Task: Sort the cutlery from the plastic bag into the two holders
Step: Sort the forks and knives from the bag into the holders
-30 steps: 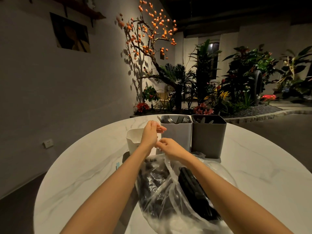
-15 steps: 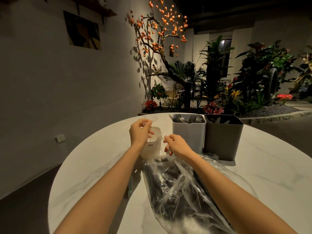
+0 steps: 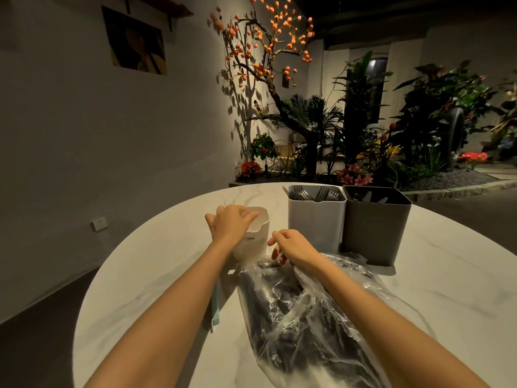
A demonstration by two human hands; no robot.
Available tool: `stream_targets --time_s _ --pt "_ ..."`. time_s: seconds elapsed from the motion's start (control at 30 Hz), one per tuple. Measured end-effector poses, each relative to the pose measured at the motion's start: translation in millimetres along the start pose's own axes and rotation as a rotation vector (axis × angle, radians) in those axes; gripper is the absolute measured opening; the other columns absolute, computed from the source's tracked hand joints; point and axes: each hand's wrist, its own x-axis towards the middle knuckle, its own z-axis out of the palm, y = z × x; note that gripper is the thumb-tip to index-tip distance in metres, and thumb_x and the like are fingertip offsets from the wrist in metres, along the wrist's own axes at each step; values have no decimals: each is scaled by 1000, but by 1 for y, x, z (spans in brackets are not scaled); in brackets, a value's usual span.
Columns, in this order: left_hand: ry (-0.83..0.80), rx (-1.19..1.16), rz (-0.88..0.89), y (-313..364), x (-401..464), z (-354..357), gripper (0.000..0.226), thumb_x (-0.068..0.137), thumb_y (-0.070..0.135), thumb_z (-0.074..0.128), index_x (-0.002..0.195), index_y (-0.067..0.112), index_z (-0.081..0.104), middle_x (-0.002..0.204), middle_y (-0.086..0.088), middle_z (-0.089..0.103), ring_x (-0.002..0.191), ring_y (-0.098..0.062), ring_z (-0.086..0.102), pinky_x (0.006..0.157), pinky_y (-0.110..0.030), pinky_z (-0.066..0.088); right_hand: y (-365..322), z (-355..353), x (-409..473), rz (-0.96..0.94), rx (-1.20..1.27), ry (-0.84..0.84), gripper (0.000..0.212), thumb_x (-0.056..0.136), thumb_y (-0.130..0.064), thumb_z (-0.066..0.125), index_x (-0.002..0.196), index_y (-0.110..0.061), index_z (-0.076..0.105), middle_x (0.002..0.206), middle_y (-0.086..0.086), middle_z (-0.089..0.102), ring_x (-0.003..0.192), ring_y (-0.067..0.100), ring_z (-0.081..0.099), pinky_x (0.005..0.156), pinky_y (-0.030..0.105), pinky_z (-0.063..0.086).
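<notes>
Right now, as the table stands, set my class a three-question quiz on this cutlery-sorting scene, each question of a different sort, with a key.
1. True or false: the left hand rests on the rim of the small white cup.
2. Which holder shows fork tines at its top? A) the light grey holder B) the dark grey holder C) neither
3. Fill in: the right hand is at the open end of the clear ____, which lies on the table.

Key: 1 true; 2 A; 3 plastic bag.
</notes>
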Motion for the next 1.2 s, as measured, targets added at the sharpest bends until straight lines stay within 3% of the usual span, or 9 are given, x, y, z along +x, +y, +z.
stream_targets --time_s 0.17,0.27,0.33,0.5,0.73,0.9,1.1,1.2 --pt "119 -132 76 12 -4 -1 28 92 45 56 101 24 73 119 2 65 115 -19 47 91 -35 26 -5 -4 -4 -38 48 47 31 101 -23 37 97 -6 63 67 1 64 52 13 51 50 20 37" --pt "101 -326 123 21 -13 -1 31 98 38 50 93 16 72 102 -1 69 98 -18 57 91 -37 39 -10 -10 -8 -57 127 121 26 99 -19 39 98 -7 61 67 4 64 49 13 51 48 21 37" --pt "62 -446 138 29 -22 -1 32 101 33 46 83 16 67 84 2 67 81 -14 59 82 -38 51 -14 -14 -13 -69 182 175 22 99 -18 39 95 -8 59 68 5 63 50 12 50 45 18 38" --pt "-57 -519 183 50 -47 -1 39 103 25 37 68 18 52 63 1 55 64 -17 52 69 -39 46 -18 -27 -26 -113 238 274 12 100 -16 43 95 -10 53 68 4 63 50 10 52 45 15 39" --pt "-134 -537 255 73 -72 1 45 103 27 36 61 22 51 61 2 57 63 -15 54 70 -36 46 -22 -46 -56 -155 252 380 15 100 -11 42 92 -8 54 65 2 59 53 11 52 52 21 41" --pt "-132 -569 302 89 -95 -1 47 102 24 40 57 23 49 58 5 55 59 -13 51 68 -35 44 -18 -54 -82 -151 237 424 22 98 -13 42 79 -15 54 73 4 58 61 12 52 55 24 41" --pt "-132 -584 329 100 -123 -3 47 102 27 39 57 22 52 58 3 58 62 -18 55 70 -40 48 -11 -60 -115 -132 212 451 23 98 -10 40 78 -12 52 66 4 56 52 14 49 45 19 39" --pt "-116 -586 352 103 -137 -5 46 102 27 40 59 22 54 59 1 59 61 -17 56 69 -38 48 0 -59 -125 -122 204 453 26 97 -9 39 77 -9 55 64 5 56 54 15 50 49 24 41"
